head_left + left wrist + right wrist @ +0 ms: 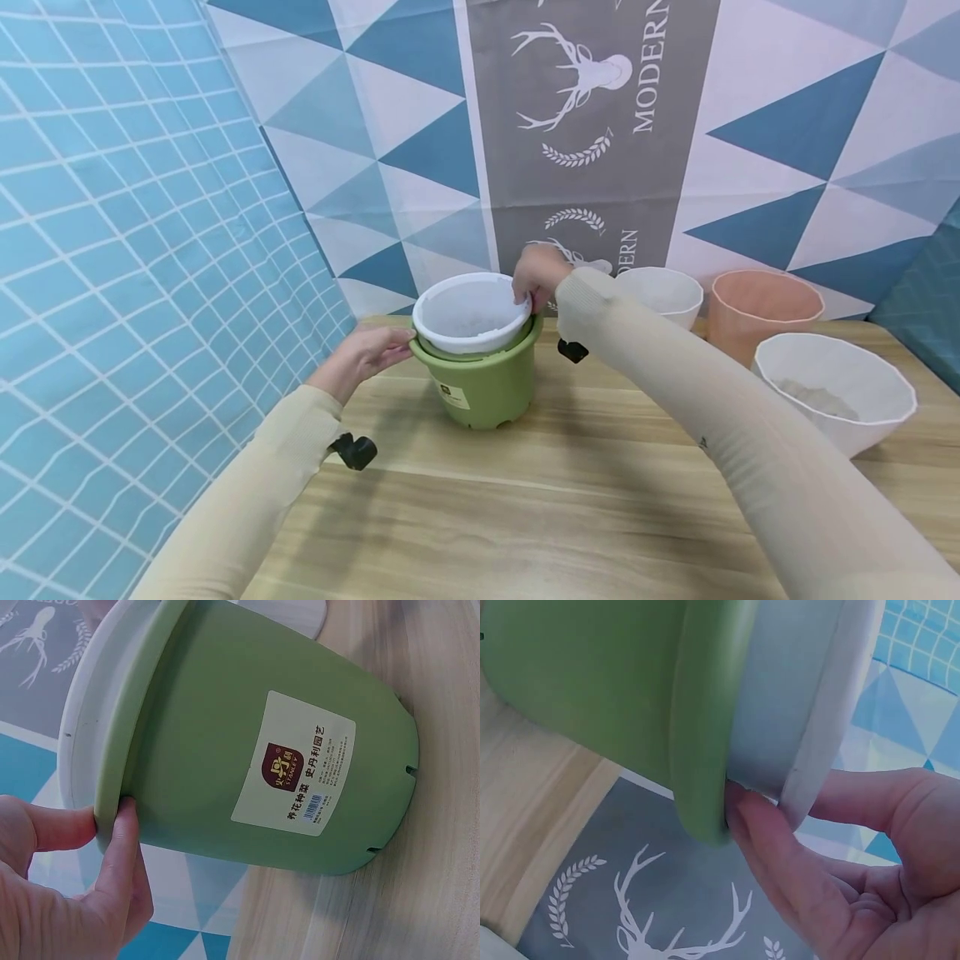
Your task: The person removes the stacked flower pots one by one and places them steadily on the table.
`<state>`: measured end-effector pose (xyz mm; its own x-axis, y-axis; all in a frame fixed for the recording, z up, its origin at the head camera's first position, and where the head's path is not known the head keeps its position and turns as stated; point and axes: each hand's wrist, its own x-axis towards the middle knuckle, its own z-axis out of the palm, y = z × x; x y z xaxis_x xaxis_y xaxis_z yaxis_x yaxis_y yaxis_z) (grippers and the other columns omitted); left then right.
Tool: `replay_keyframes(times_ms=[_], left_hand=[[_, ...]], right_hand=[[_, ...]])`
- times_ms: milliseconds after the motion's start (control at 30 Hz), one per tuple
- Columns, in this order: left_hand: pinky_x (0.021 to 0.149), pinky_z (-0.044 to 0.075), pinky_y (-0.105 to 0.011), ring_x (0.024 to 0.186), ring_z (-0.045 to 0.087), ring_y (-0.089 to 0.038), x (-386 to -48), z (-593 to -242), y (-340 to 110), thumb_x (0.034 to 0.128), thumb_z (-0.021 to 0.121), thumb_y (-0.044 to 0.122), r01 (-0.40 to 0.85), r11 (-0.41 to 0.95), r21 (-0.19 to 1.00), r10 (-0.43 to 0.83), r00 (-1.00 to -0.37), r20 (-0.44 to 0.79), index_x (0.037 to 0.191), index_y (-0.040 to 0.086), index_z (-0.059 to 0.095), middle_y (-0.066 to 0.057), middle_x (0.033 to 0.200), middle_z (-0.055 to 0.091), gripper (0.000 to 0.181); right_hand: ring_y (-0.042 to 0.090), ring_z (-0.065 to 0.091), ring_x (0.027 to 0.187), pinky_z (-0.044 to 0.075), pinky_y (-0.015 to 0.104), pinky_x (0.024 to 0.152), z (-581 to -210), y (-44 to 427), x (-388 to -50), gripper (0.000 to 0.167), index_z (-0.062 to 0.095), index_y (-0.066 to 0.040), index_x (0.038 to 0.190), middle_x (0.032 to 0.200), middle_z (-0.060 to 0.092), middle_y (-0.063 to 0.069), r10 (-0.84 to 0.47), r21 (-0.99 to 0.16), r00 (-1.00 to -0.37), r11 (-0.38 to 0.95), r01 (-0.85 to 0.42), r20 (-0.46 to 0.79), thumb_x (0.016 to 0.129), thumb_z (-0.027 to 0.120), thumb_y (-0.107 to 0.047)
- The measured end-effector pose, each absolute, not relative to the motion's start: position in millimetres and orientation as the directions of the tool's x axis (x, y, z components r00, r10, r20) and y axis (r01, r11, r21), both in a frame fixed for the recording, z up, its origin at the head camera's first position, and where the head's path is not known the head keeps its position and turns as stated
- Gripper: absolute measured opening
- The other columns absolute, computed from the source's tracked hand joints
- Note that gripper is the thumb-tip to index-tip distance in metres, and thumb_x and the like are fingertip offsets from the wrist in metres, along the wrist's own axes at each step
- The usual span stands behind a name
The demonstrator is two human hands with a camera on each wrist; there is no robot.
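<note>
A green flowerpot (491, 392) with a paper label (296, 763) stands upright on the wooden table. Nested inside it is a white flowerpot (471, 307), its rim raised above the green one. My left hand (369, 350) pinches the green rim at its left side, thumb on top and fingers beneath, as the left wrist view shows. At the right side my right hand (542, 271) pinches the white pot's rim, with its fingers (761, 825) under the lip and the thumb over it. How deep the white pot sits is hidden by the green wall.
To the right stand a white pot (660, 292) at the back, a terracotta-coloured pot (765, 308), and a faceted white pot (832, 383) nearer the front. Behind the table hangs a patterned cloth (420, 108); a blue gridded cloth (135, 250) borders the left side.
</note>
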<state>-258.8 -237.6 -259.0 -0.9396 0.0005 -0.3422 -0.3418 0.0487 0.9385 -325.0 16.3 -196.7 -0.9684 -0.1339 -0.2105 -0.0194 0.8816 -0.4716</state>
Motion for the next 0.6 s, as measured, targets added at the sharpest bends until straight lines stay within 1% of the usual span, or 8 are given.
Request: replay_keyframes(times_ms=[100, 167, 267, 333, 400, 467, 533, 600], left_hand=[[0.073, 0.061, -0.011, 0.072, 0.063, -0.006, -258.8, -258.7, -237.2, 0.0942, 0.053, -0.001, -0.342, 0.043, 0.939, -0.003, -0.940, -0.342, 0.109, -0.001, 0.053, -0.001, 0.085, 0.058, 0.015], [0.073, 0.061, -0.011, 0.072, 0.063, -0.006, -259.0, -258.3, -237.6, 0.0944, 0.053, -0.001, -0.341, 0.044, 0.939, 0.001, -0.940, -0.341, 0.113, -0.002, 0.054, 0.000, 0.083, 0.059, 0.018], [0.073, 0.061, -0.011, 0.072, 0.063, -0.005, -259.6, -258.2, -238.3, 0.0946, 0.053, 0.000, -0.340, 0.059, 0.939, -0.007, -0.940, -0.340, 0.126, -0.005, 0.050, 0.000, 0.083, 0.059, 0.032], [0.074, 0.061, -0.011, 0.072, 0.063, -0.005, -260.0, -258.2, -238.7, 0.0949, 0.052, 0.001, -0.338, 0.071, 0.938, -0.007, -0.941, -0.339, 0.136, -0.007, 0.043, 0.000, 0.086, 0.058, 0.043], [0.074, 0.060, -0.011, 0.073, 0.062, -0.005, -260.2, -258.2, -238.5, 0.0950, 0.053, 0.002, -0.339, 0.073, 0.938, -0.010, -0.941, -0.339, 0.140, -0.008, 0.037, -0.001, 0.090, 0.057, 0.049], [0.075, 0.060, -0.010, 0.073, 0.062, -0.004, -260.4, -258.7, -238.4, 0.0952, 0.052, 0.002, -0.340, 0.074, 0.937, -0.010, -0.940, -0.340, 0.142, -0.008, 0.036, -0.002, 0.094, 0.056, 0.050], [0.076, 0.060, -0.011, 0.074, 0.062, -0.005, -260.7, -259.5, -238.2, 0.0953, 0.052, 0.002, -0.342, 0.061, 0.938, -0.006, -0.940, -0.342, 0.142, -0.009, 0.035, -0.004, 0.099, 0.055, 0.051], [0.075, 0.060, -0.010, 0.075, 0.062, -0.005, -260.7, -260.6, -237.8, 0.0954, 0.052, 0.002, -0.345, 0.058, 0.937, -0.009, -0.938, -0.346, 0.142, -0.008, 0.035, -0.005, 0.102, 0.053, 0.050]], right_hand=[[0.015, 0.072, 0.063, 0.064, 0.021, 0.068, -196.6, 16.6, -328.3, 0.014, 0.070, 0.004, 0.091, 0.076, 0.073, 0.010, -0.132, -0.473, -0.965, 0.881, -0.009, -0.227, 0.081, 0.072, -0.005], [0.014, 0.070, 0.059, 0.065, 0.023, 0.075, -196.7, 18.0, -331.1, 0.019, 0.070, 0.005, 0.097, 0.081, 0.072, 0.011, -0.139, -0.494, -0.958, 0.869, 0.004, -0.251, 0.082, 0.072, -0.005], [0.011, 0.065, 0.052, 0.064, 0.024, 0.080, -196.1, 20.6, -334.6, 0.025, 0.067, 0.007, 0.107, 0.097, 0.071, 0.016, -0.160, -0.554, -0.938, 0.831, 0.040, -0.307, 0.084, 0.070, -0.004], [0.011, 0.064, 0.050, 0.064, 0.024, 0.080, -195.1, 22.5, -336.5, 0.030, 0.063, 0.008, 0.113, 0.110, 0.068, 0.019, -0.173, -0.596, -0.924, 0.800, 0.071, -0.342, 0.086, 0.068, -0.004], [0.011, 0.063, 0.050, 0.064, 0.023, 0.078, -194.9, 24.3, -337.7, 0.032, 0.061, 0.008, 0.116, 0.116, 0.066, 0.021, -0.182, -0.628, -0.916, 0.772, 0.092, -0.358, 0.087, 0.067, -0.003], [0.012, 0.063, 0.051, 0.064, 0.022, 0.077, -195.0, 25.6, -337.7, 0.032, 0.061, 0.009, 0.117, 0.107, 0.067, 0.019, -0.186, -0.655, -0.914, 0.748, 0.107, -0.362, 0.087, 0.066, -0.002], [0.012, 0.062, 0.053, 0.065, 0.022, 0.075, -196.0, 26.8, -337.7, 0.028, 0.062, 0.009, 0.113, 0.089, 0.065, 0.013, -0.188, -0.674, -0.914, 0.730, 0.115, -0.359, 0.087, 0.066, -0.001], [0.012, 0.061, 0.053, 0.065, 0.023, 0.074, -197.7, 27.7, -338.0, 0.022, 0.062, 0.008, 0.108, 0.071, 0.058, 0.007, -0.193, -0.692, -0.912, 0.712, 0.123, -0.362, 0.087, 0.064, 0.001]])
